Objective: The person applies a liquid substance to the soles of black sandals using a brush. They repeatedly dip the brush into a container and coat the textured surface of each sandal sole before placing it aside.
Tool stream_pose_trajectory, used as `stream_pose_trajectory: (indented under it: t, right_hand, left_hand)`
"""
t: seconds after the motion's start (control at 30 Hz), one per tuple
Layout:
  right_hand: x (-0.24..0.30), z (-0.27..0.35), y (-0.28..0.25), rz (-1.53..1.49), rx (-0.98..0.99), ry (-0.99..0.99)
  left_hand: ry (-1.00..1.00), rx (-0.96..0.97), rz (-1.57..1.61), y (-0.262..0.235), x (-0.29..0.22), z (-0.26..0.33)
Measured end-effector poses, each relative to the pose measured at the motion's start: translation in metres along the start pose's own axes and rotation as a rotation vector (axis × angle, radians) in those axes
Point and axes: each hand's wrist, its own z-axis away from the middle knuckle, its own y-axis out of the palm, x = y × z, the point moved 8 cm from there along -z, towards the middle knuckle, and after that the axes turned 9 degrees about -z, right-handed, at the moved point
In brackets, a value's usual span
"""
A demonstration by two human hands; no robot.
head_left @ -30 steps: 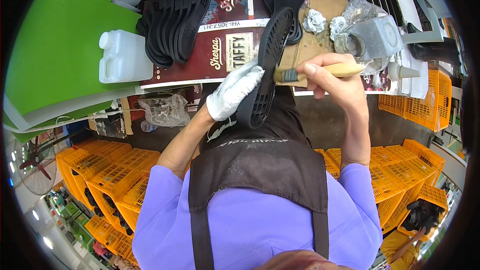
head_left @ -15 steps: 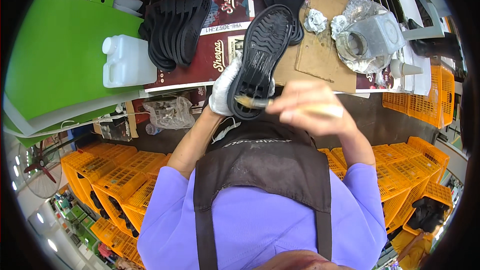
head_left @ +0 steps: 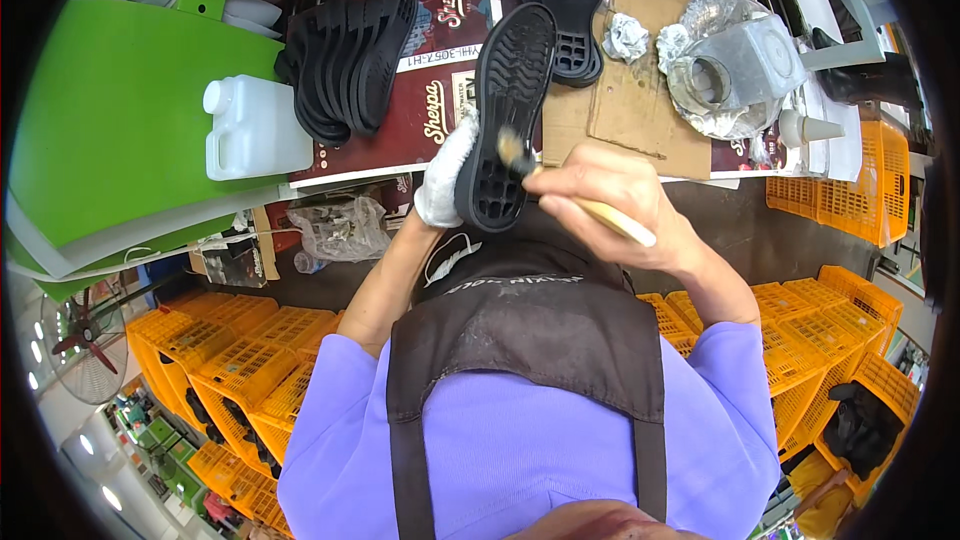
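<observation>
My left hand [head_left: 446,178], in a white glove, grips a black shoe sole [head_left: 515,60] by its left edge near the lower end. The sole is held up with its far end leaning slightly right. Its inner face shows wavy ridges and, at the near end, a grid of hollows. My bare right hand [head_left: 612,190] is closed round the pale handle of a brush [head_left: 513,147]. The brush's light bristles lie over the sole's middle, near its right edge. Several black soles [head_left: 345,65] stand in a row at the left, and more soles [head_left: 572,5] lie behind.
A white plastic jug [head_left: 262,130] stands on the left beside a green panel [head_left: 150,110]. Cardboard [head_left: 640,105] covers the right of the bench, with crumpled white wads [head_left: 626,38], a clear tipped jar [head_left: 762,62] and a nozzle bottle [head_left: 812,128]. Orange crates [head_left: 260,350] stand on both sides.
The brush has moved from the sole's near end up towards its middle. The sole has shifted left and turned a little, its far end now further left.
</observation>
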Motion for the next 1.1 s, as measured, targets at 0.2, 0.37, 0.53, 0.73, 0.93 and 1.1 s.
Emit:
stream_pose_trajectory:
  t: [0.2, 0.37, 0.53, 0.73, 0.93, 1.1]
  right_hand:
    - [-0.054, -0.011, -0.019, -0.476, -0.073, 0.646]
    - [-0.071, -0.042, -0.074, 0.0, -0.332, 0.331]
    - [-0.031, -0.05, -0.058, 0.405, -0.206, -0.186]
    - [-0.006, -0.012, 0.007, 0.276, 0.185, -0.234]
    - [-0.005, -0.012, 0.015, -0.277, 0.252, -0.085]
    - [-0.072, -0.033, -0.031, -0.342, -0.04, 0.704]
  left_hand:
    - [-0.04, -0.107, -0.285, -0.006, 0.003, 0.004]
    - [-0.043, -0.045, -0.335, -0.005, 0.008, 0.011]
    - [-0.068, 0.025, 0.118, 0.011, 0.006, 0.011]
    - [0.1, -0.207, 0.024, -0.019, -0.006, 0.0]
    - [0.024, -0.082, 0.179, -0.009, -0.001, -0.007]
    - [-0.032, -0.054, -0.18, -0.011, 0.005, 0.002]
